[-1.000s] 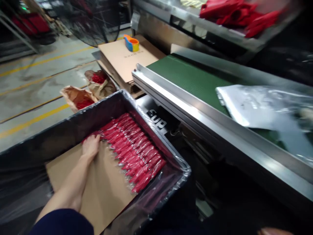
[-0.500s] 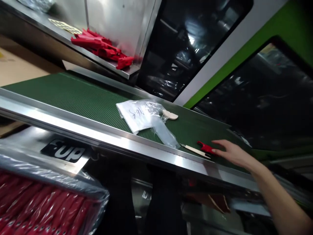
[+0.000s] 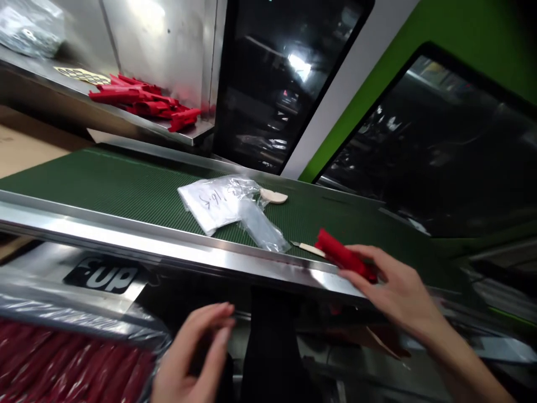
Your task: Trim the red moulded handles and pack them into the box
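Observation:
My right hand (image 3: 390, 285) grips a red plastic part (image 3: 342, 253) between thumb and fingers, lifted over the front rail of a green conveyor belt (image 3: 138, 184). Just behind the part lies a knife with a pale handle (image 3: 311, 249), partly covered by it. My left hand (image 3: 195, 352) is raised in front of the belt, thumb and fingers curved with a gap between them and nothing held. Farther along the belt rest a clear plastic bag with handwriting on white paper (image 3: 213, 201) and a cream-coloured rounded piece (image 3: 273, 196).
Several red parts (image 3: 142, 101) lie piled on a metal shelf (image 3: 25, 64) behind the belt, near a clear bag (image 3: 31, 28). At lower left stands a plastic-lined box of dark red pieces (image 3: 75, 364). A green and grey machine (image 3: 361, 106) with dark windows rises behind.
My right hand has picked the red part up off the belt and brought it toward me. My left hand has come into view from below. The camera view has shifted.

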The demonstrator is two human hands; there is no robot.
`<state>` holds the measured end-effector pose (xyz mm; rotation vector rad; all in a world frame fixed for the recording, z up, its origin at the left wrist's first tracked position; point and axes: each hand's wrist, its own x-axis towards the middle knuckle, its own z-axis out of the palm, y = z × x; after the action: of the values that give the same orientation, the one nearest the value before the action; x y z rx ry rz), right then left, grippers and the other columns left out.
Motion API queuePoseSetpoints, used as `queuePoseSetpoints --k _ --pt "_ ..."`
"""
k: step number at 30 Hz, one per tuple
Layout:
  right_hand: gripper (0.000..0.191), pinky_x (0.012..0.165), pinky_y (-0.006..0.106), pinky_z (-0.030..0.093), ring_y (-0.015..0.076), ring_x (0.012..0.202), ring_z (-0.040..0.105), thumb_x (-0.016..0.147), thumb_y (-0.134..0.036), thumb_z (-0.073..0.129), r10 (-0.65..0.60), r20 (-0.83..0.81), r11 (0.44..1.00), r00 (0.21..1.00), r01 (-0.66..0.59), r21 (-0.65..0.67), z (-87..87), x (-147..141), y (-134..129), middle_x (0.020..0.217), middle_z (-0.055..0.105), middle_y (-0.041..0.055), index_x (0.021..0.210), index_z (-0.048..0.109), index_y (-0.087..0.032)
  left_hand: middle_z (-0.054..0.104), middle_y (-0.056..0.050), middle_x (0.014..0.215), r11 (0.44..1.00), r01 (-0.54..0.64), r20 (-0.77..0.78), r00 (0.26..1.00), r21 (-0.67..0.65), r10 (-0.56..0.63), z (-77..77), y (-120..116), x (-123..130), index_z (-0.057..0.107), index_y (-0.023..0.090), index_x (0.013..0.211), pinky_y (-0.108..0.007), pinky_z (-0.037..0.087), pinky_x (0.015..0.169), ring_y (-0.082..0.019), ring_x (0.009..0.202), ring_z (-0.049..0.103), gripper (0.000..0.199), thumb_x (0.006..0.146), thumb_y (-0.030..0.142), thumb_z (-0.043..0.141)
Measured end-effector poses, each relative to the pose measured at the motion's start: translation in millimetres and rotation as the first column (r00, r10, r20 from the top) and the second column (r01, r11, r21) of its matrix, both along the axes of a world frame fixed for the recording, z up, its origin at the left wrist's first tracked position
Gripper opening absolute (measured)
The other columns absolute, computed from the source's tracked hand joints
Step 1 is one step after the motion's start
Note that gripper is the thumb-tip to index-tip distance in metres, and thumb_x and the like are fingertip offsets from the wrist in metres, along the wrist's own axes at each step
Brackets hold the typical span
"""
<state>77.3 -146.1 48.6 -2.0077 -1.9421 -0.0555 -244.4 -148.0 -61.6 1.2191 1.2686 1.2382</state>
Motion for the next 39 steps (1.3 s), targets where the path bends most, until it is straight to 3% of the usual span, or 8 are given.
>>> queuePoseSetpoints --k 3,6,9,12,17,23,30,39 --pt "0.032 0.072 0.025 0.055 0.0149 0.083 0.067 0.090 -0.036 0.063 0.227 -0.110 0.974 0.968 -0.224 0.037 -3.0 -54 -26 0.104 0.068 0.0011 0.120 0.054 -0.029 0.069 -0.007 0.116 0.979 0.177 0.298 0.944 -0.102 -0.140 35.3 -4 41 0.066 0.030 0.119 -0.027 0.058 0.080 -0.023 0.098 0.068 0.037 0.083 0.034 0.071" --pt "0.036 0.073 0.022 0.058 0.0142 0.082 0.069 0.088 -0.033 0.067 0.290 -0.284 0.956 0.914 -0.287 0.053 -15.0 -84 -43 0.102 0.069 0.0001 0.121 0.053 -0.030 0.071 -0.006 0.111 0.978 0.189 0.362 0.920 -0.085 -0.146 51.1 -8 53 0.074 0.028 0.104 -0.027 0.057 0.083 -0.023 0.100 0.067 0.019 0.085 0.030 0.069" --pt "0.049 0.080 0.026 0.061 0.0162 0.090 0.070 0.085 -0.038 0.070 0.192 -0.512 0.968 0.837 -0.247 -0.041 -30.1 -93 -51 0.111 0.068 0.0013 0.129 0.049 -0.032 0.071 -0.006 0.109 0.986 0.109 0.328 0.943 -0.127 -0.062 48.8 -19 43 0.076 0.024 0.087 -0.028 0.054 0.088 -0.021 0.098 0.066 0.010 0.086 0.030 0.069" --pt "0.055 0.088 0.030 0.060 0.0182 0.107 0.067 0.085 -0.040 0.070 0.123 -0.651 0.961 0.749 -0.254 -0.111 -41.1 -92 -55 0.125 0.064 0.0019 0.134 0.045 -0.037 0.071 -0.004 0.113 0.969 0.025 0.367 0.927 -0.246 0.070 40.9 -30 32 0.074 0.025 0.096 -0.025 0.054 0.084 -0.015 0.083 0.067 0.015 0.084 0.033 0.073" --pt "0.038 0.090 0.023 0.057 0.0140 0.111 0.063 0.089 -0.030 0.065 0.181 -0.694 0.962 0.697 -0.272 -0.022 -52.6 -86 -60 0.122 0.064 -0.0026 0.124 0.055 -0.040 0.071 -0.005 0.107 0.935 -0.048 0.472 0.853 -0.352 0.221 38.0 -32 33 0.075 0.023 0.090 -0.021 0.058 0.070 -0.014 0.079 0.068 0.022 0.073 0.034 0.082" --pt "0.035 0.085 0.024 0.057 0.0143 0.099 0.066 0.087 -0.020 0.067 0.186 -0.702 0.981 0.688 -0.172 0.091 -58.6 -79 -65 0.111 0.068 -0.0020 0.116 0.062 -0.037 0.071 -0.003 0.096 0.901 -0.108 0.406 0.866 -0.421 0.293 45.4 -32 41 0.075 0.022 0.089 -0.019 0.059 0.068 -0.015 0.078 0.068 0.029 0.067 0.037 0.086" --pt "0.036 0.076 0.020 0.056 0.0123 0.092 0.067 0.086 -0.019 0.067 0.189 -0.727 0.979 0.660 -0.187 0.084 -53.6 -75 -63 0.108 0.069 -0.0030 0.117 0.064 -0.038 0.071 0.000 0.080 0.879 -0.063 0.443 0.845 -0.473 0.299 45.2 -30 45 0.075 0.021 0.085 -0.018 0.059 0.062 -0.012 0.064 0.067 0.030 0.061 0.032 0.090" --pt "0.026 0.066 0.015 0.056 0.0095 0.080 0.068 0.085 -0.025 0.069 0.112 -0.789 0.993 0.605 -0.106 0.059 -54.4 -70 -55 0.101 0.071 -0.0021 0.110 0.071 -0.034 0.072 -0.008 0.082 0.873 0.025 0.440 0.870 -0.487 0.221 51.8 -31 52 0.074 0.016 0.095 -0.023 0.058 0.058 -0.019 0.073 0.068 0.032 0.071 0.034 0.082"
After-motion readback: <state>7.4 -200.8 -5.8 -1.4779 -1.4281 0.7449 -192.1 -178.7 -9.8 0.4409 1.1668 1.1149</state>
